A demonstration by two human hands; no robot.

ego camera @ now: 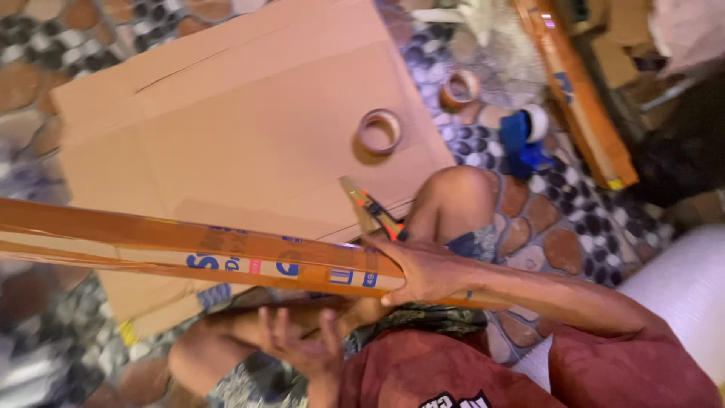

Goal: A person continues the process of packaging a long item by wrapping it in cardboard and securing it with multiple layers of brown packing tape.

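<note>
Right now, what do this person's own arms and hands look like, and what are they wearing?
Both hands are bare: no gloves, and no rings or watch that I can make out. The right hand leads to a bare forearm ending in a short, dark red sleeve of a T-shirt. The left hand also shows bare, its arm mostly hidden. Camouflage-patterned shorts are worn below.

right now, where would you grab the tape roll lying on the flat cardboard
Probably by the rim of the tape roll, coming straight down from above. It lies flat on the cardboard sheet with its open core facing up, so one finger can go in the hole and the thumb on the outer wall. Nothing touches it; the cutter lies apart, nearer the knee.
</note>
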